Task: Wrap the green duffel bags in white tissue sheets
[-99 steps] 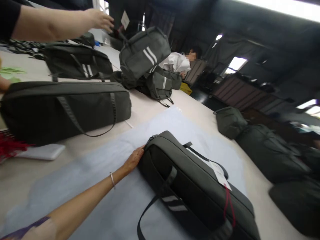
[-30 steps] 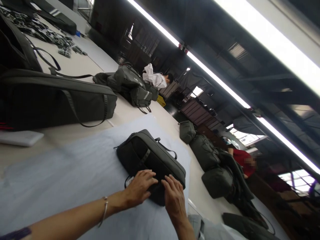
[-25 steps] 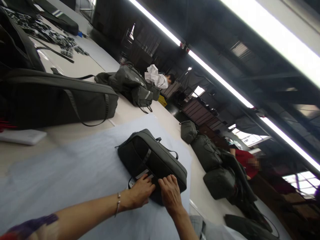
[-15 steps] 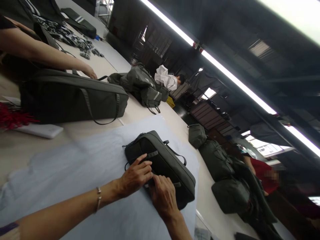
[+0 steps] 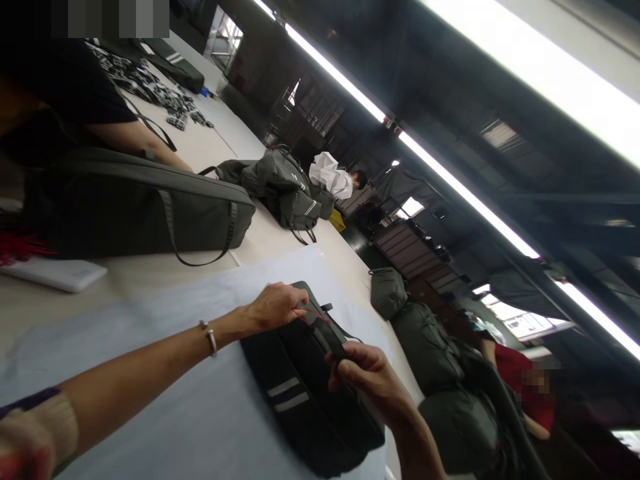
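A dark green-black bag (image 5: 320, 420) with two pale stripes on its side lies tilted on a light blue sheet (image 5: 190, 400). My left hand (image 5: 277, 307) is closed over the bag's far end, pinching a thin red string (image 5: 314, 317). The string runs from its fingertips toward the bag's strap handle (image 5: 330, 339). Fingers and thumb of my right hand (image 5: 370, 373) are closed on that handle, lifting it off the bag's top. Part of the bag's far end is hidden behind my left hand.
A long dark green bag (image 5: 130, 207) stands at the left, with a co-worker's arm (image 5: 155, 148) behind it. Nearby lie a white flat object (image 5: 60, 272) and red strands (image 5: 20, 247). More bags (image 5: 293, 180) are piled farther back; others (image 5: 430, 347) line the right.
The small bag has turned, showing its striped side. My left hand has moved up to its far end, and a red string now shows. My right hand has shifted onto the handle.
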A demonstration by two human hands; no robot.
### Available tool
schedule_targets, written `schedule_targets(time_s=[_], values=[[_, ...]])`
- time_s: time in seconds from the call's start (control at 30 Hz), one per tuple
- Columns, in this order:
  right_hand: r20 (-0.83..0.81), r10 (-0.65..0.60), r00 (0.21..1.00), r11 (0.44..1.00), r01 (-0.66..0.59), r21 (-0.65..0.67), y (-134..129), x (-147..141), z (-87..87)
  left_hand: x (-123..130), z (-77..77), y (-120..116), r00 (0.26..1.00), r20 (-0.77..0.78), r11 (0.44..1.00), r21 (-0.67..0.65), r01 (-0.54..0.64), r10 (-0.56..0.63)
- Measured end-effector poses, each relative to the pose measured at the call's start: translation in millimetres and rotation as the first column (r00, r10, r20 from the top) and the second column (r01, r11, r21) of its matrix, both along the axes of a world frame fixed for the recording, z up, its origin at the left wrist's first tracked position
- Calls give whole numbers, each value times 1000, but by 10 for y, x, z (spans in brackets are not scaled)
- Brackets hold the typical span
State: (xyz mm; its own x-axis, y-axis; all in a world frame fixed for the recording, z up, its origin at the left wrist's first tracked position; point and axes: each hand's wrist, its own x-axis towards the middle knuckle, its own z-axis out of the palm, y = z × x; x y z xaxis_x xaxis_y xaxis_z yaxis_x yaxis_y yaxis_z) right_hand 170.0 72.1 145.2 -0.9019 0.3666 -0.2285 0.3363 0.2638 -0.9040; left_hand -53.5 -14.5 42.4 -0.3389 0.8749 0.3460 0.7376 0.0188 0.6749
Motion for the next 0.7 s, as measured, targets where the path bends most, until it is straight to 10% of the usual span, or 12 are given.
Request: schedule_targets(time_s=[0.17, 0.3, 0.5, 0.6, 0.7], values=[[-268, -229, 936, 961, 173, -218, 249, 83, 106, -270, -65, 483, 989, -126, 990, -128, 55, -71], [-359, -463, 810, 886, 427, -178, 546, 247, 49, -392, -120, 443, 964, -206, 981, -129, 141, -166], [-448, -497, 743, 814, 578, 56, 842, 240, 56, 440, 387, 171, 877, -119, 865, 149, 479, -465], [-503, -511, 697, 725, 664, 185, 1082, 152, 6, 919, 401, 606, 784, 37, 783, 108, 613, -619], [-529, -563, 635, 685, 717, 133, 1355, 110, -118, 1046, 235, 1359, 926, 125, 933, 104, 345, -356]])
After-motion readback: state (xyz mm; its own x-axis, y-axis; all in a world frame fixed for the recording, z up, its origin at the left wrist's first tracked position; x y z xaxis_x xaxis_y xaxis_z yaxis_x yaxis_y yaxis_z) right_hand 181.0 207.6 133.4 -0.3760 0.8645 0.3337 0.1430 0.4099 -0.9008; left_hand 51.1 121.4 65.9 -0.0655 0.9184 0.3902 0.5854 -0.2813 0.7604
